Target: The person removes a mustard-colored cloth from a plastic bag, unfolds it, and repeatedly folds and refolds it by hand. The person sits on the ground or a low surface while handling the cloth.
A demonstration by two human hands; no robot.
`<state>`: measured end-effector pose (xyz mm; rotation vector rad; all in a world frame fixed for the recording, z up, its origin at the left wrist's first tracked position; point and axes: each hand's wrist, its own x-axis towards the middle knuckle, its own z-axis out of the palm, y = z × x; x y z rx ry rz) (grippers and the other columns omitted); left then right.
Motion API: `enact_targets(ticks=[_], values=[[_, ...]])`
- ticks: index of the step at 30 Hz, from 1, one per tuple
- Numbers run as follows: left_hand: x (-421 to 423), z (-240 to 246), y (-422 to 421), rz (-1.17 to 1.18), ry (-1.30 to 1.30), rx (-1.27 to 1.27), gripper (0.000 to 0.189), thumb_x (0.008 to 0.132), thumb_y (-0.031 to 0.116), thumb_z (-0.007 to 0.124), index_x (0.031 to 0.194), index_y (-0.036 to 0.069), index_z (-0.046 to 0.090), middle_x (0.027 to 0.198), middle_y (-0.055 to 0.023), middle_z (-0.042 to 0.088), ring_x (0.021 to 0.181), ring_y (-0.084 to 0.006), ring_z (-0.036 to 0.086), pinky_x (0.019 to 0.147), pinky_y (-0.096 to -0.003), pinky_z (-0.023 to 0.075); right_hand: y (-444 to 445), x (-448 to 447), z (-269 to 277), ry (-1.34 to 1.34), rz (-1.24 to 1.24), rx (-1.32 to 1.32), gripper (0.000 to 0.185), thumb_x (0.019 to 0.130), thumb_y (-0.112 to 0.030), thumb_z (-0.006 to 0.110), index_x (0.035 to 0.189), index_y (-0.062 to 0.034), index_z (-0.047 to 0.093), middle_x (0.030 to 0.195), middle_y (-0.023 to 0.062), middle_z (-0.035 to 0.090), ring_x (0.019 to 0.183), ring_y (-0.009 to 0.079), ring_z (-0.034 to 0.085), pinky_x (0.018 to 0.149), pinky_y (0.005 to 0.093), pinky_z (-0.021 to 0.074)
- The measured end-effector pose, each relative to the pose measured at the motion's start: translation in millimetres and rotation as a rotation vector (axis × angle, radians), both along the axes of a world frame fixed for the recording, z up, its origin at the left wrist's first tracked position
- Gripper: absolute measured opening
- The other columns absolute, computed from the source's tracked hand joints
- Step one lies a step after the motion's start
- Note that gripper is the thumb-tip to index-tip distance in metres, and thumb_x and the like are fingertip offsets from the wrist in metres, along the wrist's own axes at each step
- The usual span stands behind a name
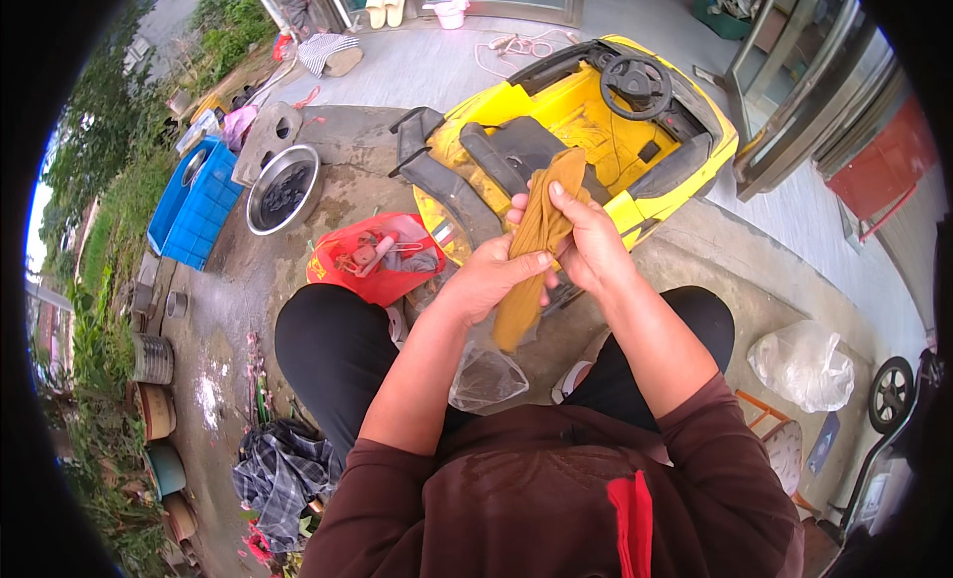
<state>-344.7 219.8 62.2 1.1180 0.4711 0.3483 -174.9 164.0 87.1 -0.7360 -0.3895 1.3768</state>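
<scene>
A long, gathered piece of mustard-brown cloth (520,313) runs slantwise between my two hands, over my knees. My left hand (491,272) grips its lower middle, thumb laid across the fabric. Higher up, my right hand (595,239) holds it with the thumb pressed on top. The cloth's upper end overlaps the view of a dusty yellow ride-on toy car (610,146) with a black steering wheel (635,86). Beside my left knee stands an open red plastic bag (372,280) with mixed items inside. Below the cloth's lower end lies a clear plastic bag (488,380).
To the left are a metal basin (313,179) of dark water and a blue plastic crate (190,239). A plaid cloth (287,477) and several plant pots (153,414) lie farther down. At right sit a white plastic bag (804,366) and a small chair (782,451).
</scene>
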Motion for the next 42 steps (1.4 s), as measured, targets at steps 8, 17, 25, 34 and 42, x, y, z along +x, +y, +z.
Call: enact_targets(ticks=[8,17,25,34,42], values=[[4.0,-3.7,-5.3,0.045,0.169,0.177,0.038,0.098,0.027,0.07,0.124,-0.001,0.065,0.097,-0.0042,0.068,0.09,-0.0106,0.062,0.08,-0.029,0.0511,-1.3,32.7,4.9,0.048,-0.085,0.051,0.045,0.106,-0.037,0.06,0.133,-0.0016,0.054,0.117,0.016,0.07,0.109,0.0305,0.069,0.101,0.0503,0.0556],[0.1,16.2,-7.2,0.278,0.185,0.607,0.03,0.103,0.025,0.068,0.121,0.001,0.067,0.095,0.0007,0.067,0.086,-0.0057,0.059,0.077,-0.0256,0.0502,1.8,20.4,-3.3,-0.373,0.048,-0.136,0.043,0.096,-0.036,0.074,0.125,-0.0059,0.064,0.112,0.0091,0.072,0.095,0.0164,0.071,0.078,0.0306,0.0598],[-4.4,1.6,15.0,0.451,0.151,0.494,0.028,0.104,0.026,0.067,0.114,0.0,0.067,0.096,-0.0007,0.068,0.083,-0.0074,0.059,0.076,-0.0259,0.0499,-1.2,18.4,-2.0,-0.235,0.018,-0.005,0.035,0.103,-0.03,0.067,0.124,-0.0015,0.065,0.115,0.0109,0.075,0.095,0.0188,0.075,0.072,0.0326,0.0632],[-6.9,28.0,8.8,0.627,0.259,0.687,0.014,0.095,0.012,0.076,0.099,0.0,0.069,0.082,0.0004,0.069,0.07,-0.0065,0.06,0.063,-0.0238,0.0491,1.8,8.0,-7.3,-0.378,-0.101,0.04,0.033,0.101,-0.023,0.071,0.125,-0.0014,0.065,0.115,0.009,0.074,0.099,0.0198,0.074,0.077,0.0356,0.0647],[-3.5,15.7,12.6,0.587,0.261,0.681,0.015,0.098,0.014,0.072,0.094,0.001,0.067,0.076,0.001,0.066,0.065,-0.0055,0.059,0.058,-0.0224,0.0468,-7.9,-11.7,-11.4,-0.548,-0.098,0.186,0.025,0.097,-0.009,0.074,0.118,0.0028,0.072,0.112,0.0069,0.075,0.099,0.0123,0.07,0.091,0.0288,0.0559]])
